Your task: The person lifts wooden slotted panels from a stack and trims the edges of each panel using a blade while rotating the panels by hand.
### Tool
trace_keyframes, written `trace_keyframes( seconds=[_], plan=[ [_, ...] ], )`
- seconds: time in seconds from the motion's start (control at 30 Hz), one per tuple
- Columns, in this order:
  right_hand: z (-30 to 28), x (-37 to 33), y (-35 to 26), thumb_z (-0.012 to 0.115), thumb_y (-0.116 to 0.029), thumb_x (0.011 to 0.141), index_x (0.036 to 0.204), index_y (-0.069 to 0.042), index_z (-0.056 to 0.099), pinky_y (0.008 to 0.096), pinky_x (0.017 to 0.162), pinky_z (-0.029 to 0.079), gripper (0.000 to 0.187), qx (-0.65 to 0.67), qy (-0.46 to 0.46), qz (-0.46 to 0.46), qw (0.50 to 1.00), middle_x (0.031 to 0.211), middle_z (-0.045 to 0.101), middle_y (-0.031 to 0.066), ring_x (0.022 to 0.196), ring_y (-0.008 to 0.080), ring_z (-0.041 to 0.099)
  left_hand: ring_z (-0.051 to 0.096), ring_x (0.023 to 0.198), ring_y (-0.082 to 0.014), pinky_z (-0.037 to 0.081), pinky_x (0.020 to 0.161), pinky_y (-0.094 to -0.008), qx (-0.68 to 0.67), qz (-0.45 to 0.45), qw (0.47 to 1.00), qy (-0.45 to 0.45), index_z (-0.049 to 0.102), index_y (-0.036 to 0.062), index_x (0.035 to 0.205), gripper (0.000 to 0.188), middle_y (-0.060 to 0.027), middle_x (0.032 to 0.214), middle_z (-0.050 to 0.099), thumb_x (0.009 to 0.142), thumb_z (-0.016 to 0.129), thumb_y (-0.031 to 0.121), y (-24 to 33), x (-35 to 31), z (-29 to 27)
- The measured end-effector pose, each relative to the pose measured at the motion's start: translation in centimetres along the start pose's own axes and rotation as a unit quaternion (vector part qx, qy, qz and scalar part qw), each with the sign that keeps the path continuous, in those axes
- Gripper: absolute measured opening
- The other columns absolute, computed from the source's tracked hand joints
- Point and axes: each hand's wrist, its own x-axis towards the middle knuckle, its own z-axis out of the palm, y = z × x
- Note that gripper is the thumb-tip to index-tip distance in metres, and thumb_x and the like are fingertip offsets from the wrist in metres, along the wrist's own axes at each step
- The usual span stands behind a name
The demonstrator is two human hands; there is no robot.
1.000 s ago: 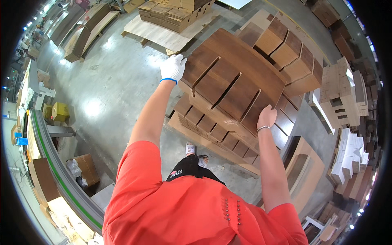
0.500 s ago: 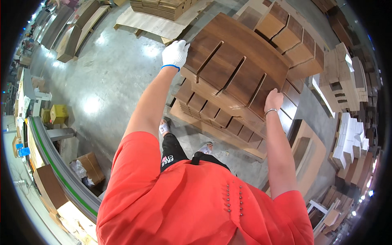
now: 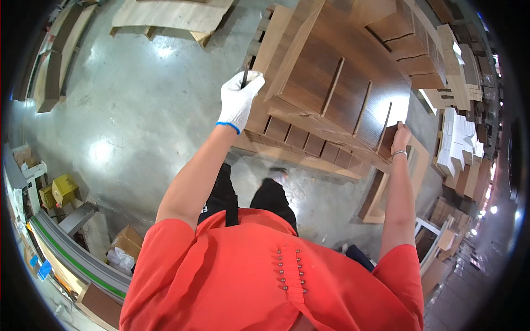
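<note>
My left hand (image 3: 238,102), in a white glove with a blue cuff, is closed beside the left side of a stack of brown boards. A thin dark strip (image 3: 245,76) shows between its thumb and fingers; what it belongs to I cannot make out. My bare right hand (image 3: 401,138), with a band at the wrist, grips the near right corner of a brown wood-grain panel (image 3: 348,83) with several long slots. The panel lies on top of the stack. Below it, the stack's slotted lower boards (image 3: 298,138) show along the near side.
More brown boards (image 3: 408,41) stand stacked at the far right, with white pieces (image 3: 458,143) beyond. A pale wooden pallet (image 3: 171,16) lies at the far left. On the left are a conveyor rail with a green stripe (image 3: 72,256), a yellow box (image 3: 65,188) and a carton (image 3: 127,243).
My left hand has come off the slotted panel's far left corner and sits lower beside the stack. My right hand remains at the panel's corner. My view has shifted and turned.
</note>
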Motion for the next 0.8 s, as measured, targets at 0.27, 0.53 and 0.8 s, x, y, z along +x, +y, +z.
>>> trace_keyframes(
  seconds=[0.27, 0.53, 0.8],
  plan=[
    [-0.3, -1.5, -2.4, 0.049, -0.02, 0.1, 0.127, 0.01, 0.055, 0.035, 0.103, 0.037, 0.041, 0.054, -0.015, 0.057, 0.997, 0.128, 0.059, 0.0147, 0.117, 0.0226, 0.052, 0.044, 0.054, -0.0027, 0.033, 0.047, -0.0199, -0.201, -0.225, 0.953, 0.01, 0.072, 0.0065, 0.094, 0.012, 0.0062, 0.07, 0.058, 0.085, 0.075, 0.014, -2.6, -1.7, -1.8],
    [-0.9, -0.8, -2.3, 0.049, -0.021, 0.101, 0.116, 0.008, 0.061, 0.0359, 0.095, 0.041, 0.034, 0.066, -0.027, 0.077, 0.995, 0.114, 0.061, 0.0099, 0.105, 0.0195, 0.054, 0.046, 0.056, -0.0008, 0.034, 0.05, -0.0166, -0.07, -0.16, 0.985, -0.005, 0.072, 0.0063, 0.104, 0.024, 0.0058, 0.075, 0.062, 0.081, 0.076, 0.009, -2.6, -3.3, -1.0],
    [-2.2, -0.3, -1.5, 0.056, -0.023, 0.098, 0.116, 0.004, 0.062, 0.0361, 0.092, 0.043, 0.033, 0.142, -0.04, 0.134, 0.98, 0.11, 0.062, 0.007, 0.1, 0.0195, 0.056, 0.053, 0.07, -0.0017, 0.044, 0.063, -0.0172, -0.068, -0.099, 0.993, -0.007, 0.07, 0.0045, 0.113, 0.03, 0.0027, 0.086, 0.067, 0.083, 0.074, 0.005, -3.2, -4.1, 0.2]
  ],
)
